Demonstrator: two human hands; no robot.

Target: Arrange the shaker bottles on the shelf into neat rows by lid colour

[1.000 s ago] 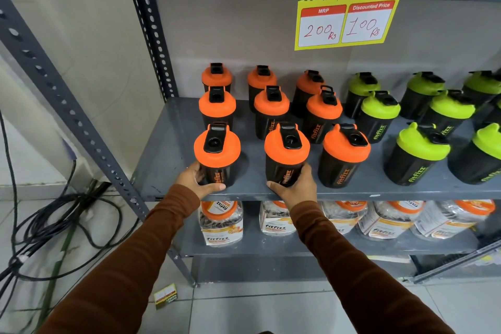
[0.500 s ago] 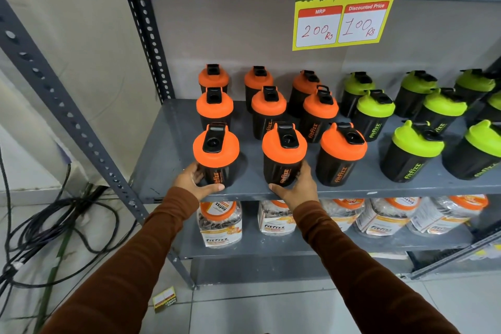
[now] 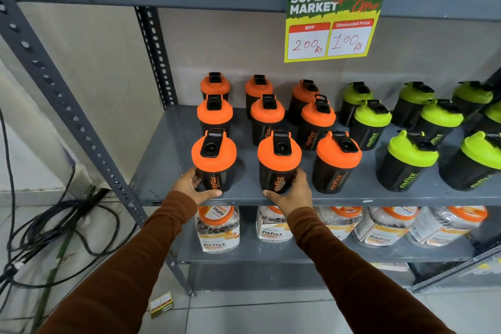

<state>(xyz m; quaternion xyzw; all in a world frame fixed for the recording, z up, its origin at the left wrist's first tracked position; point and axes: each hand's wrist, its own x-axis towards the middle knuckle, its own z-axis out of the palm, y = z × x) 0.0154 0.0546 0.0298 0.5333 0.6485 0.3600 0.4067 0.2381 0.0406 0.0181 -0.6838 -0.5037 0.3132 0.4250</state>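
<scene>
Hands unmoved since a second ago: left hand (image 3: 193,184) cups front-left orange-lidded shaker (image 3: 214,161), right hand (image 3: 291,192) cups front-middle shaker (image 3: 279,162). Both bottles upright on shelf (image 3: 168,160); front row likely squared.

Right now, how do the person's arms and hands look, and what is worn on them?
Both arms wear long, close-fitting sleeves of plain rust-brown cloth that end at the wrists. The left hand and right hand are bare: no gloves, rings or watch can be seen.
</scene>
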